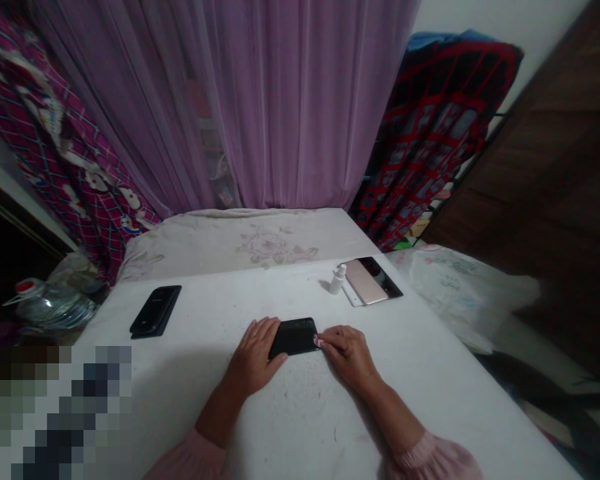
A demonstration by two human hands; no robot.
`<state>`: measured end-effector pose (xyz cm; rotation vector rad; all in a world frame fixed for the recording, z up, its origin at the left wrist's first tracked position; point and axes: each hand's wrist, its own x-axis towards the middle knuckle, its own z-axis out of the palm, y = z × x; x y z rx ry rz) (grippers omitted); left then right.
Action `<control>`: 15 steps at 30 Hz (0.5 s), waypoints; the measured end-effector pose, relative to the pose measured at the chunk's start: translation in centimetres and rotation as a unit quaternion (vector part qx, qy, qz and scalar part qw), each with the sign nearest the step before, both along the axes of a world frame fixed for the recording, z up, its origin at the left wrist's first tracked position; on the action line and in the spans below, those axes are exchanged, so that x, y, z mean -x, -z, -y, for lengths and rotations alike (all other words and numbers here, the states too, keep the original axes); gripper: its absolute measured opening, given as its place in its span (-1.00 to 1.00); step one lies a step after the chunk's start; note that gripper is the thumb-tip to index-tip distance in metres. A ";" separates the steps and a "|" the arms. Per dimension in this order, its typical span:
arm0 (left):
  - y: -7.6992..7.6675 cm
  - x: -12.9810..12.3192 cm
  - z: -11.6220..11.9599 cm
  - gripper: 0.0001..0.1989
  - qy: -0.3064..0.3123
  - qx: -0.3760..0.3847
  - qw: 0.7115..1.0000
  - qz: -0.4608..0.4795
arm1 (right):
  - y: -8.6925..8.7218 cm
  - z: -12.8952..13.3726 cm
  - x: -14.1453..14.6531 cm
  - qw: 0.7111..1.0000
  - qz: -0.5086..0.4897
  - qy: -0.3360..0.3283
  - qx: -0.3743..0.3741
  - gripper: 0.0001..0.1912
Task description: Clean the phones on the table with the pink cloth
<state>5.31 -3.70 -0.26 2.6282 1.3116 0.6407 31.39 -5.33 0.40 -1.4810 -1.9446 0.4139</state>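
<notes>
A black smartphone (296,336) lies on the white table in front of me. My left hand (256,357) grips its left end, with the fingers over the far edge and the thumb at the near edge. At the opposite end, my right hand (347,353) pinches a small pinkish-white piece of cloth (318,341) against the phone's edge. Most of that piece is hidden by the fingertips. Beyond the right hand stands a small white spray bottle (337,279).
Two dark phones (156,312) lie overlapping at the left of the table (190,400). Behind the bottle rests a pink-gold phone (364,281) among other flat devices. A large water bottle (55,303) is beyond the left edge, and a plastic bag (460,280) beyond the right.
</notes>
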 end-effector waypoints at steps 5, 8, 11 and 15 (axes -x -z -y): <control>-0.1 0.0 0.0 -0.43 0.004 0.001 1.000 -0.004 | -0.4 -1.8 0.5 0.999 0.024 0.023 0.009 -0.83; -0.2 0.0 0.0 -0.43 0.004 0.001 1.000 -0.008 | -0.6 -3.6 1.0 0.999 0.025 0.039 0.014 -0.84; -0.1 0.0 0.0 -0.43 0.003 0.000 1.000 -0.008 | -0.4 -4.4 1.2 0.999 0.018 0.038 0.003 -0.85; 0.1 -0.1 0.0 -0.43 -0.002 -0.007 1.000 -0.004 | 0.1 -3.3 0.9 0.999 0.025 0.026 -0.037 -0.83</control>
